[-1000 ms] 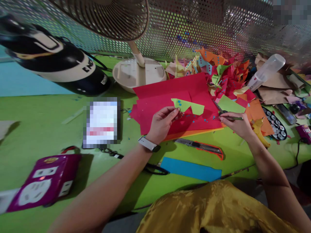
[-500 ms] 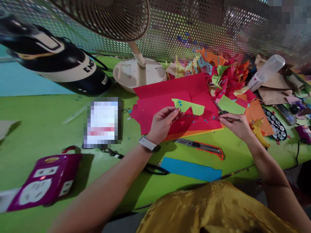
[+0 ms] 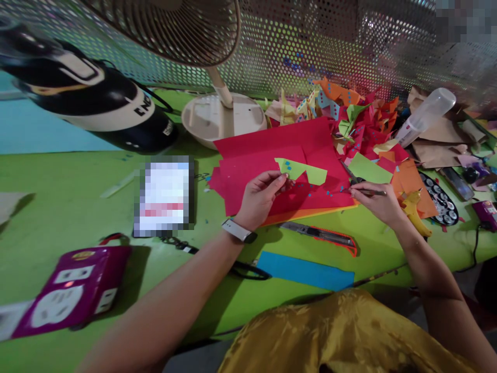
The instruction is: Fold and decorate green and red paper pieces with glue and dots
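My left hand (image 3: 264, 192) pinches a cut strip of light green paper (image 3: 312, 175) by its left end. The strip has a V-shaped notch in its lower edge and a few small blue squares near the held end. It is held over red paper sheets (image 3: 252, 181), on which tiny blue pieces (image 3: 329, 193) lie scattered. To the right, my right hand (image 3: 375, 201) is closed around slim metal tweezers (image 3: 378, 192), their tip pointing left toward the blue bits. What looks like a pair of scissors (image 3: 347, 169) lies just beyond that hand, its handle partly hidden.
An orange-edged utility knife (image 3: 322, 234) and a blue paper strip (image 3: 306, 270) lie nearer me. Left are a phone (image 3: 165, 197), a purple power box (image 3: 77, 285) and a black bottle (image 3: 116, 111). A fan (image 3: 221, 116) and folded paper shapes (image 3: 337, 96) stand behind.
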Available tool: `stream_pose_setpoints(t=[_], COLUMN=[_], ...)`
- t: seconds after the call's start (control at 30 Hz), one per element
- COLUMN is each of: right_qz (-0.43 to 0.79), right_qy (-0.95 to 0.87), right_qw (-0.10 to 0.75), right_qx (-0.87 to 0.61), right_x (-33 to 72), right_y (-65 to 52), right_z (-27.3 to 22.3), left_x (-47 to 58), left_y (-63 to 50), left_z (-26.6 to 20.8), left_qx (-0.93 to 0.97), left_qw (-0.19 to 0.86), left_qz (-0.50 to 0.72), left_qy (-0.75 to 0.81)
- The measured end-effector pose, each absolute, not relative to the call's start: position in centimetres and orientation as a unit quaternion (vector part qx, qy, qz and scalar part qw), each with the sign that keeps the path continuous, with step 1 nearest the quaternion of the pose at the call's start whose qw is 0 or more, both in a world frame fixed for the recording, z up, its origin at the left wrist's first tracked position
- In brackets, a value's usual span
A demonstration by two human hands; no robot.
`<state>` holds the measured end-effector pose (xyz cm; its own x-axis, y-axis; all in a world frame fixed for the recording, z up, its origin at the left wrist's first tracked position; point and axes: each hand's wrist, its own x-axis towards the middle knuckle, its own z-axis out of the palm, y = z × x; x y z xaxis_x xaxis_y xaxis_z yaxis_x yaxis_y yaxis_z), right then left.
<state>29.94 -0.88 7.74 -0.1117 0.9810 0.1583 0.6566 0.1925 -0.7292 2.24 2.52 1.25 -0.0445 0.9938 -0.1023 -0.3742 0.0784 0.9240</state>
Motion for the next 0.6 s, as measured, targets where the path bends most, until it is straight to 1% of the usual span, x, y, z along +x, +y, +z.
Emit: stream_pose_setpoints(t=[0.37,0.6], right_qz=[0.259,0.207], right_qy=[-0.702,-0.724], right_qw=[0.318,0.352], right_qx=[-0.582,-0.556], right_x=[29.9,29.2], right_y=[-0.9,-1.7], right_z=[8.0,9.1], left_x=[2.3,2.5], left_y=[2.4,2.5], left_z=[1.4,1.4], left_qx=[0.353,0.362], left_qw=[0.6,0.601], left_qz=[0.576,0.572], left_qy=[0.429,0.424])
